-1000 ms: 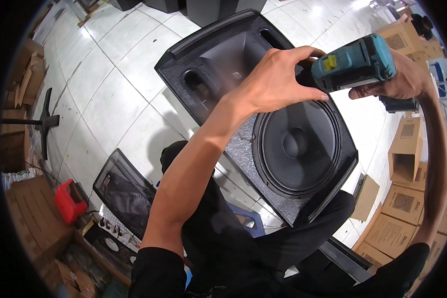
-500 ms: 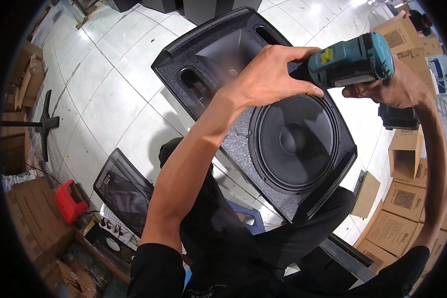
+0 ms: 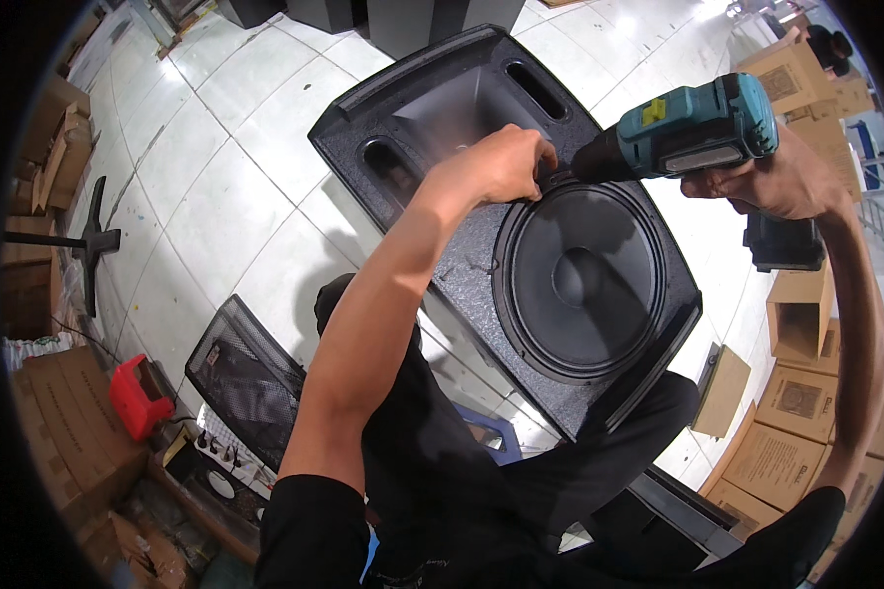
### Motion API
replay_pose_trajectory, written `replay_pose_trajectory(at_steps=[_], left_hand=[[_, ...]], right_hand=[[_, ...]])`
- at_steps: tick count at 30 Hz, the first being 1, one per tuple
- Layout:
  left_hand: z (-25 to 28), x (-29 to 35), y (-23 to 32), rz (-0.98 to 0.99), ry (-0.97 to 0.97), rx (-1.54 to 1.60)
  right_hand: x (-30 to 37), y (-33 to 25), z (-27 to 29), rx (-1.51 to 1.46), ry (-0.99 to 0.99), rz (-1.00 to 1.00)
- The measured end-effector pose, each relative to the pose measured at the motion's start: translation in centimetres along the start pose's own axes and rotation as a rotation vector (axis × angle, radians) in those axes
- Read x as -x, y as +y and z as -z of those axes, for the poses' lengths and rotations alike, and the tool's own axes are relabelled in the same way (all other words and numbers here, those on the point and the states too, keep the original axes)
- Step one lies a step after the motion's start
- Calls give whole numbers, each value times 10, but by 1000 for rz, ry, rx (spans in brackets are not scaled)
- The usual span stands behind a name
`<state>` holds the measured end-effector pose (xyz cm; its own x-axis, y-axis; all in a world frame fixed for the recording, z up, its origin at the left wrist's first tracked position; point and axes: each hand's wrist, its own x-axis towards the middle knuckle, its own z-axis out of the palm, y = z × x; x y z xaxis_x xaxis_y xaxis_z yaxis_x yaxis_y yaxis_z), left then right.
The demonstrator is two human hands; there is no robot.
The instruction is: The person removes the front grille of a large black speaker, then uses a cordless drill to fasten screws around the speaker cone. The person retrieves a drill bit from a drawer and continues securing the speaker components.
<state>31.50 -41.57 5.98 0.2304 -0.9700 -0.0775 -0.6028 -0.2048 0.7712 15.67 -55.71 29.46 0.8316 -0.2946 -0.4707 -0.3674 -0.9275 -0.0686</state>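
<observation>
A black speaker cabinet (image 3: 467, 280) lies in front of me, tilted in the picture, its round black woofer (image 3: 599, 324) facing up. In my right hand (image 3: 781, 182) is a teal and black cordless drill (image 3: 697, 128), gripped by its handle. Its dark nose points left, toward the woofer's upper rim. My left hand (image 3: 496, 169) is at that rim, close to the drill's tip, with fingers bent and pinched together. Whatever they hold is too small or hidden to name.
A black mesh grille (image 3: 250, 358) leans at my left beside a power strip (image 3: 228, 456) and a red plastic holder (image 3: 139, 398). Stacked cardboard boxes (image 3: 801, 398) line the right. A black stand base (image 3: 96, 245) lies at far left. More dark cabinets (image 3: 403, 25) stand behind.
My left hand has moved left off the drill's nose and closed its fingers at the woofer's rim. The drill's nose now shows, a little lower and further left.
</observation>
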Motion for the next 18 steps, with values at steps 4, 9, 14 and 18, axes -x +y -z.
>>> replay_pose_trajectory(at_steps=[4,9,14,18], left_hand=[[-13,-4,0,5,28,-87],[-17,-1,8,59,77,-108],[-3,2,13,6,126,-195],[15,17,9,37,56,-154]], right_hand=[[4,6,-3,-137,-5,-45],[9,12,-11,-215,90,-19],[23,25,-17,-249,261,15],[47,39,-11,-334,231,-133]])
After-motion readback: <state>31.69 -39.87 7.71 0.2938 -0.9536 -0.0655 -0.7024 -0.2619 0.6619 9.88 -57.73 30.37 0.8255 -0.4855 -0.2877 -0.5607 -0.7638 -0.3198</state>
